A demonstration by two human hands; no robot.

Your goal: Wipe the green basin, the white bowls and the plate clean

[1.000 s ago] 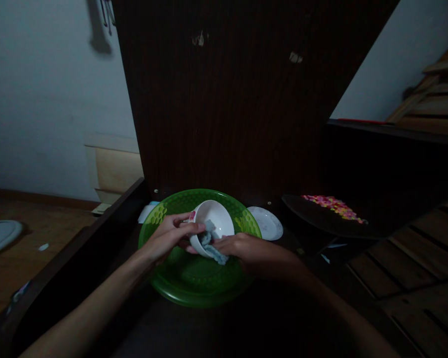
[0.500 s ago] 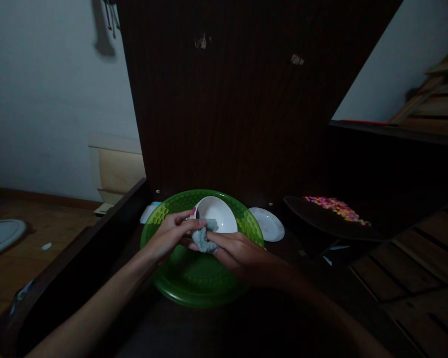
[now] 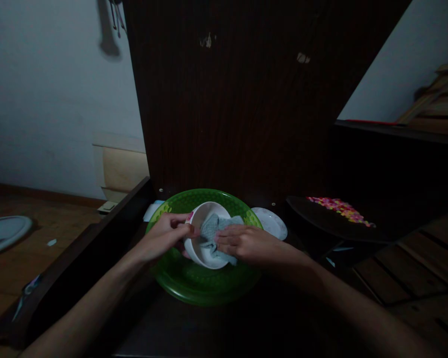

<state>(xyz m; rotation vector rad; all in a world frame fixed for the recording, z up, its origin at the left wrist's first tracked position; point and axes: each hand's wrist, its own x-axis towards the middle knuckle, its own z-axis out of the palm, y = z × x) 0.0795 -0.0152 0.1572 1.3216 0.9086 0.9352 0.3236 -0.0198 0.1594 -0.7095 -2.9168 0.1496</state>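
A white bowl (image 3: 204, 211) with a pink mark on its outside is tilted over a green basin (image 3: 194, 296). My left hand (image 3: 171, 231) grips the bowl by its left rim, thumb on the inside edge and fingers behind. A grey-blue cloth (image 3: 211, 229) lies spread and crumpled inside the bowl, part of it hanging over the right rim. Pressing the cloth against the bowl's inner wall is my right hand (image 3: 242, 241), its fingers close together; the thumb is hidden.
Behind the basin's right side lies a white plate (image 3: 272, 223). A dark panel (image 3: 227, 109) rises at the back. To the right, a dark corner shelf (image 3: 321, 219) carries many small colourful pieces (image 3: 343, 209). A raised dark side board (image 3: 93, 253) runs along the left.
The bowl has turned and come nearer, its opening now facing right. The cloth, bunched between both hands before, is spread inside the bowl under my right hand, which has shifted right.
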